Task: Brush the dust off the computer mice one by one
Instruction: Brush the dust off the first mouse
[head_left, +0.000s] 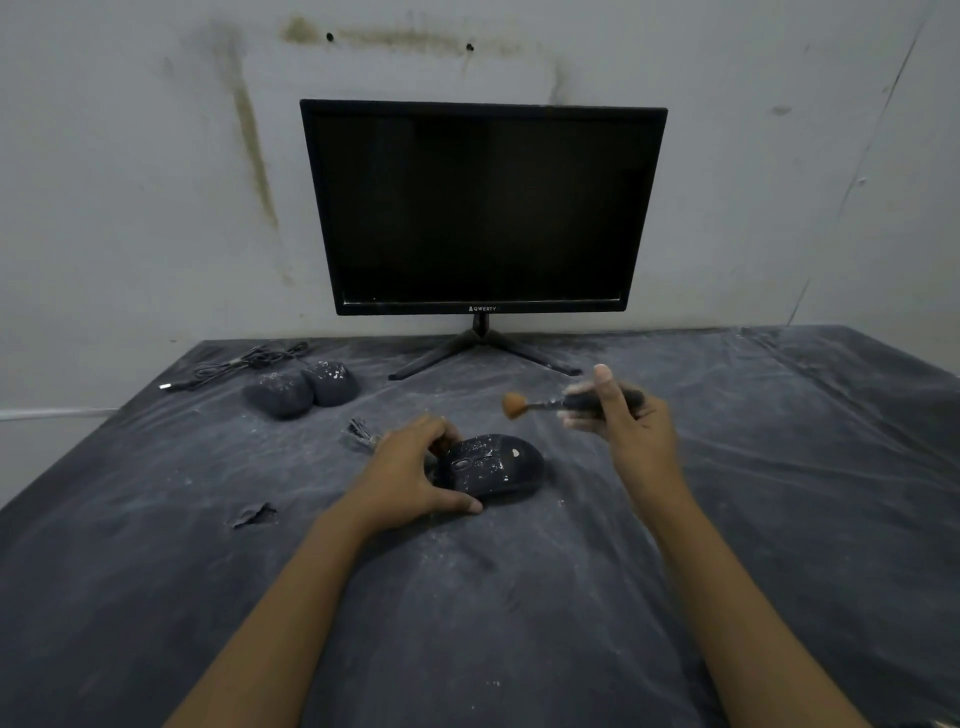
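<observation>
Got the left grip (410, 473) wrapped round the dusty mouse (493, 467) on the tabletop (779, 467) — long axis lying left-right. Holding the brush (545, 404) in the right grip (628, 421), up and right of the mouse, tuft pointing left — probably just a short drop down-left.

— What do we see at the middle of the frame?
— We see a dark mouse (491, 467) lying flat, wheel end toward the left, flecked with white dust.
— And the brush (550, 402)?
— We find it just up and right of that mouse, off the surface, nearly level and blurred. Its tan tuft points left.
— Any more?
— In the upper left we count a second mouse (280, 393) and a third mouse (331, 383), dusty, side by side, touching.
</observation>
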